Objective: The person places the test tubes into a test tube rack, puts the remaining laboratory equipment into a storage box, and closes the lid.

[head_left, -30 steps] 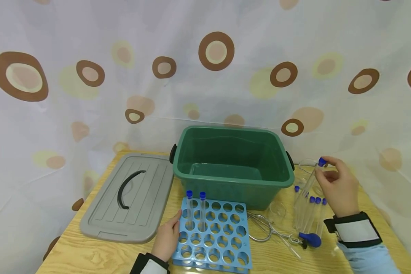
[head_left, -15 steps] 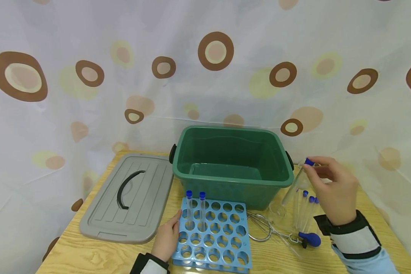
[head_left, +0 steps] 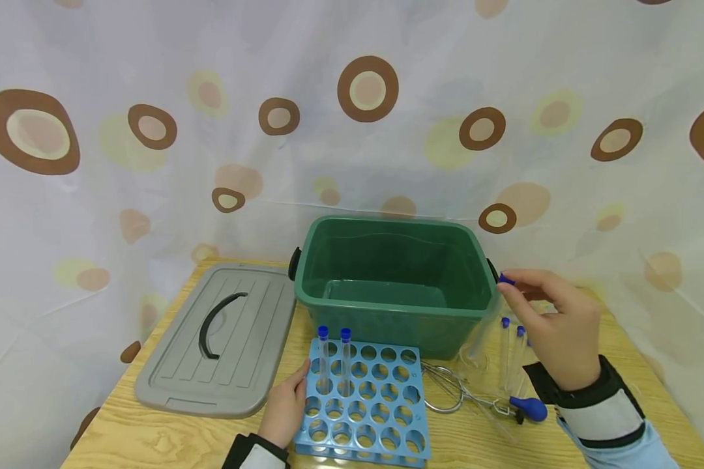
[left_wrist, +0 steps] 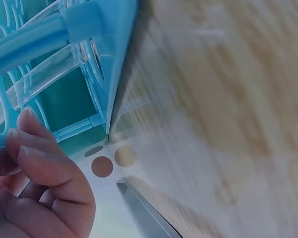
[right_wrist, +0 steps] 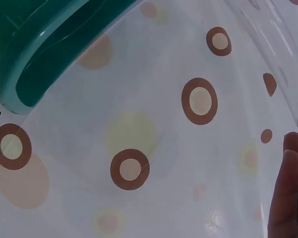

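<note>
My left hand grips the left side of a blue plastic test tube rack. In the left wrist view its fingers curl near the rack's bars. Two blue-capped test tubes stand upright in the rack's left columns. At the right, my right hand pinches the blue cap of another clear test tube between thumb and fingertips. This tube hangs tilted, its lower end toward the left, beside the bin's right end. In the right wrist view its clear wall runs down toward the fingers.
An open green bin stands behind the rack. A grey lid with a black handle lies left. On the right lie capped tubes, a blue rubber bulb, clear glassware and metal ring hardware.
My right hand has carried the pinched test tube leftward from above the loose tubes to the bin's right end. The left hand and the rack have stayed put.
</note>
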`<state>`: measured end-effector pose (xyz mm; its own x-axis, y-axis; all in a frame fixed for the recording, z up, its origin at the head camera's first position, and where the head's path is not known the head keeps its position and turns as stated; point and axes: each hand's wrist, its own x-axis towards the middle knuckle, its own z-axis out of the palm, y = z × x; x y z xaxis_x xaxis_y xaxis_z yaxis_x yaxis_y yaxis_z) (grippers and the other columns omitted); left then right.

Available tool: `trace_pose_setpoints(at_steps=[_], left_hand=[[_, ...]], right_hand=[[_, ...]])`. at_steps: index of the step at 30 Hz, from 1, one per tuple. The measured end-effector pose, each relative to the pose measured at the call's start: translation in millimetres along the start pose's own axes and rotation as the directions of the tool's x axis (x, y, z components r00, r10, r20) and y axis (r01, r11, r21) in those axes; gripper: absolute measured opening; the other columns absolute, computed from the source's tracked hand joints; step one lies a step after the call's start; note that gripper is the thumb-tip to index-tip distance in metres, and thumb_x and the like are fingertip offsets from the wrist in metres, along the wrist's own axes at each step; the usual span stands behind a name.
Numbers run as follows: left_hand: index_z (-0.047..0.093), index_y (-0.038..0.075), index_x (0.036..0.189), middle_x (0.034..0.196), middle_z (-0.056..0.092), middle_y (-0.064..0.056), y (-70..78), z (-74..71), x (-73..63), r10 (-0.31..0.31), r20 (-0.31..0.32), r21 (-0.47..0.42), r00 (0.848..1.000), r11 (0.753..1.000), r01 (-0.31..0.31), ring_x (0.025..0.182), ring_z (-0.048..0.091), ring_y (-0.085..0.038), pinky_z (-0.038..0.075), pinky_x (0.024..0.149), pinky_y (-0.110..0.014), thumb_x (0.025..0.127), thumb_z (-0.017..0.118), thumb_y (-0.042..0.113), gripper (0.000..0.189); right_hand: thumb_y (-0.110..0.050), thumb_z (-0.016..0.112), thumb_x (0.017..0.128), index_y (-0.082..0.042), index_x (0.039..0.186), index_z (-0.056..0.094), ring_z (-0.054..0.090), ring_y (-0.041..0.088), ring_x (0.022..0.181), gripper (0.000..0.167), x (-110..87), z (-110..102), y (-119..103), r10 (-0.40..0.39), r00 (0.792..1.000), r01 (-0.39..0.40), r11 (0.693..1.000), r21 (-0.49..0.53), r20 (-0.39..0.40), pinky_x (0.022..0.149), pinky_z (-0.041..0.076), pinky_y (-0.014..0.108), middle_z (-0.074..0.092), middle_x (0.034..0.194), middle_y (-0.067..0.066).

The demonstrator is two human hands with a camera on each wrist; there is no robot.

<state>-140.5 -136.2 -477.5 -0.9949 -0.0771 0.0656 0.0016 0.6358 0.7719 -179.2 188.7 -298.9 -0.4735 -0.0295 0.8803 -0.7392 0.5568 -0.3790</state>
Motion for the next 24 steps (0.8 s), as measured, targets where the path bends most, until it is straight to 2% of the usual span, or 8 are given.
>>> trace_pose_setpoints(at_steps=[4,10,13,15,17,20,24], left_hand=[[0.05,-0.002,0.133,0.114,0.063,-0.025,-0.8,-0.1,0.6,-0.01,0.009,0.001,1.0,1.0,0.01,0.043,0.039,-0.006,0.036,0.044,-0.021,0.095,0.045,0.001,0.038],[0.051,-0.003,0.132,0.113,0.063,-0.025,-0.5,0.4,0.6,-0.003,-0.001,0.003,1.0,1.0,0.003,0.044,0.038,-0.006,0.036,0.044,-0.021,0.095,0.046,0.0,0.038],[0.051,-0.003,0.132,0.113,0.063,-0.025,-0.3,0.6,0.6,-0.004,-0.004,0.003,1.0,1.0,0.004,0.044,0.038,-0.006,0.036,0.044,-0.021,0.095,0.046,0.0,0.038],[0.051,-0.002,0.132,0.114,0.063,-0.024,0.3,0.4,0.7,-0.009,-0.003,0.002,1.0,1.0,0.009,0.044,0.039,-0.006,0.036,0.044,-0.02,0.095,0.045,0.001,0.038],[0.052,-0.002,0.132,0.114,0.063,-0.024,0.6,0.2,0.8,-0.003,-0.005,0.004,1.0,1.0,0.003,0.045,0.041,-0.006,0.037,0.045,-0.02,0.095,0.046,0.001,0.037],[0.052,-0.002,0.131,0.113,0.063,-0.024,0.9,-0.2,0.8,0.004,-0.01,0.005,1.0,1.0,-0.004,0.047,0.042,-0.005,0.037,0.046,-0.02,0.095,0.046,0.0,0.037],[0.051,-0.002,0.132,0.112,0.064,-0.024,0.8,-0.6,0.5,0.002,-0.006,-0.001,1.0,1.0,-0.002,0.046,0.04,-0.006,0.037,0.045,-0.021,0.095,0.046,0.001,0.037]], right_hand=[[-0.003,0.074,0.077,0.007,0.085,0.071,0.058,-0.014,0.076,0.013,1.4,5.3,-6.9,-0.024,1.0,0.024,0.998,0.053,-0.001,0.069,0.045,0.004,0.069,0.091,-0.017],[-0.024,0.072,0.081,0.003,0.085,0.073,0.059,-0.01,0.069,0.028,-4.0,22.3,-13.3,-0.063,0.998,0.06,0.995,0.076,0.031,0.064,0.045,0.007,0.071,0.077,-0.005],[-0.016,0.074,0.079,0.001,0.086,0.073,0.059,-0.008,0.067,0.018,-9.0,33.2,-16.4,-0.069,0.995,0.062,0.995,0.084,0.074,0.063,0.046,0.008,0.07,0.073,0.007],[-0.005,0.076,0.075,-0.001,0.087,0.073,0.059,-0.007,0.068,0.014,-12.4,40.6,-19.1,-0.065,0.992,0.054,0.994,0.096,0.111,0.063,0.047,0.009,0.069,0.074,0.01],[0.006,0.077,0.068,-0.002,0.088,0.073,0.059,-0.005,0.069,0.021,-15.6,48.6,-20.7,-0.059,0.987,0.044,0.994,0.105,0.146,0.064,0.048,0.01,0.07,0.075,0.01],[0.013,0.077,0.063,-0.002,0.089,0.072,0.061,0.0,0.068,0.03,-20.8,59.5,-21.8,-0.06,0.981,0.041,0.994,0.106,0.186,0.064,0.049,0.011,0.07,0.078,0.009],[0.014,0.076,0.062,-0.002,0.089,0.071,0.063,0.008,0.065,0.032,-27.9,72.3,-22.2,-0.06,0.972,0.032,0.991,0.127,0.229,0.064,0.049,0.011,0.07,0.08,0.009]])
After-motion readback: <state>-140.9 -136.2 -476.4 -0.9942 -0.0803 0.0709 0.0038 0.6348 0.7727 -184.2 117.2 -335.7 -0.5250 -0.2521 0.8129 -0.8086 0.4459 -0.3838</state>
